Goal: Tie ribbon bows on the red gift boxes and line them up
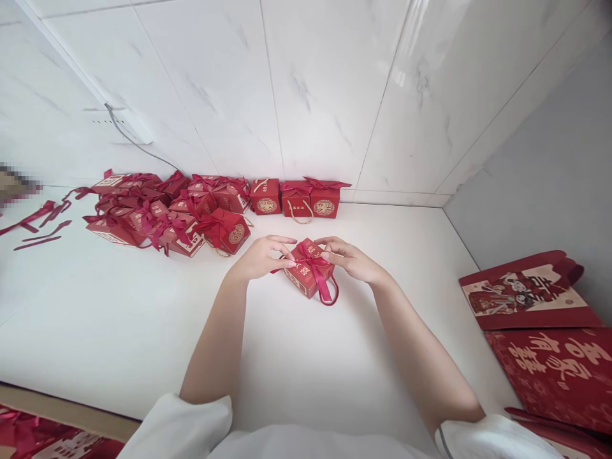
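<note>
A small red gift box [302, 280] with pale lettering sits on the white table in front of me. Across its top runs a dark pink ribbon [316, 268] tied in a bow, and a red cord handle loops out at the right. My left hand [268, 255] is at the box's left side, thumb and finger pinched on the ribbon. From the right, my right hand [351, 258] pinches the ribbon near the knot, its other fingers curled at the far edge of the box.
Several red gift boxes with ribbons [167, 220] crowd the wall at the left. More boxes [310, 199] line up behind my hands. Loose ribbon strips [43, 217] lie far left. Red paper bags [549, 357] lean at the right, and a carton [62, 408] stands bottom left.
</note>
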`<action>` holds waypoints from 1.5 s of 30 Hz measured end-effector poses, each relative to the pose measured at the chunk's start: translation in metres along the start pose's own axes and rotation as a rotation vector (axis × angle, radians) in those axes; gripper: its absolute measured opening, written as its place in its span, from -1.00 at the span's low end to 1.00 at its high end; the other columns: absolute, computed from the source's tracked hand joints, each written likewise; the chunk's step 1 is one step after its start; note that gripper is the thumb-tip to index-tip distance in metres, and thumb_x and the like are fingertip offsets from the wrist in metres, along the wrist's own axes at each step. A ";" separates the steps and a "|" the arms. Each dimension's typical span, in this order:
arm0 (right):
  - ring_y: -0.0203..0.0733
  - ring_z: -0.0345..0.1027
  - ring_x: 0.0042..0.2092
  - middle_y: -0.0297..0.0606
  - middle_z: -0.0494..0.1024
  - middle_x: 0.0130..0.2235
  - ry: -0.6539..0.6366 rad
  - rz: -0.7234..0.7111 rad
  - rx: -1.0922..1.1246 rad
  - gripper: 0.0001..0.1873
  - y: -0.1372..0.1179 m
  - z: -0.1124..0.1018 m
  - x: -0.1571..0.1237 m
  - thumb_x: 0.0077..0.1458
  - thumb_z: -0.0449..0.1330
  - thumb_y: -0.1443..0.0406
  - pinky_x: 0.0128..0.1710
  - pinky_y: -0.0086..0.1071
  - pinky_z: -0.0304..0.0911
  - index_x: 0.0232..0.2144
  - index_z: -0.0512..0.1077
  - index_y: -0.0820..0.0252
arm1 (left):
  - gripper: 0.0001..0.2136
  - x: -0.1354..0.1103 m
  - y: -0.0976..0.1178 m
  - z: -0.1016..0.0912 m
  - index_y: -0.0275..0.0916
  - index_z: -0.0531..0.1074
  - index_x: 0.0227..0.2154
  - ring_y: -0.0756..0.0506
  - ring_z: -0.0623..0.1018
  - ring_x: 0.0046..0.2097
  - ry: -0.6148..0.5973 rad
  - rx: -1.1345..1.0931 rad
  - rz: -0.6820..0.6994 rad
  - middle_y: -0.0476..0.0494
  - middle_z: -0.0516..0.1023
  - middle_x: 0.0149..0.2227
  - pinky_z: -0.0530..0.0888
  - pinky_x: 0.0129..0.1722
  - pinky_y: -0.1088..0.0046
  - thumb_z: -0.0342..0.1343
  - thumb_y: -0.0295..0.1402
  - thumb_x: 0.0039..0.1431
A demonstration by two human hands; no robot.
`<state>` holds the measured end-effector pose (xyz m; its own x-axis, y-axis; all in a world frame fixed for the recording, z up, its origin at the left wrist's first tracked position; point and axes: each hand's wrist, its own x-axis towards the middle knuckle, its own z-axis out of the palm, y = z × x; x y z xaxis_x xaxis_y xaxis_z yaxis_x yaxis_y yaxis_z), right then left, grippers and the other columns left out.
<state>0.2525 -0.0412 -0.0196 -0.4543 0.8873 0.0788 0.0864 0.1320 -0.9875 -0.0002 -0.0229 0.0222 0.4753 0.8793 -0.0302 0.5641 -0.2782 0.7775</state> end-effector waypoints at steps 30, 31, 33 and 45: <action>-0.13 0.33 -0.02 -0.24 0.32 0.12 -0.124 0.016 0.062 -0.63 0.006 0.003 0.002 0.15 0.11 0.02 0.04 -0.18 0.19 -0.50 0.39 0.16 | -0.93 0.010 0.013 0.035 -0.20 0.41 -0.43 -0.20 0.30 0.19 -0.081 0.010 0.118 -0.15 0.31 0.10 0.30 0.13 0.23 0.08 -0.42 -0.03; -0.14 0.33 -0.02 -0.24 0.32 0.11 -0.118 0.017 0.053 -0.63 0.006 0.003 0.001 0.15 0.11 0.02 0.04 -0.18 0.19 -0.50 0.39 0.16 | -0.92 0.011 0.013 0.037 -0.20 0.41 -0.42 -0.21 0.29 0.20 -0.078 0.004 0.118 -0.16 0.31 0.10 0.30 0.13 0.22 0.07 -0.43 -0.03; -0.14 0.32 -0.01 -0.25 0.33 0.09 -0.110 0.019 0.035 -0.64 0.006 0.003 0.001 0.16 0.11 0.04 0.05 -0.18 0.17 -0.51 0.37 0.16 | -0.92 0.012 0.012 0.038 -0.21 0.40 -0.42 -0.20 0.31 0.18 -0.083 -0.015 0.120 -0.16 0.32 0.07 0.30 0.13 0.22 0.05 -0.44 -0.02; -0.12 0.19 0.13 -0.27 0.33 0.06 -0.123 -0.073 -0.107 -0.71 0.005 0.002 0.000 0.18 0.11 0.09 0.16 -0.17 0.02 -0.48 0.41 0.12 | -0.92 0.017 -0.004 0.038 -0.22 0.35 -0.44 -0.17 0.36 0.07 -0.264 -0.158 0.152 -0.12 0.26 0.06 0.37 -0.01 0.30 0.01 -0.46 -0.05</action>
<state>0.2511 -0.0410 -0.0245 -0.5672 0.8139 0.1260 0.1403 0.2462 -0.9590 0.0312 -0.0214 -0.0049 0.7159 0.6963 -0.0525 0.3720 -0.3167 0.8725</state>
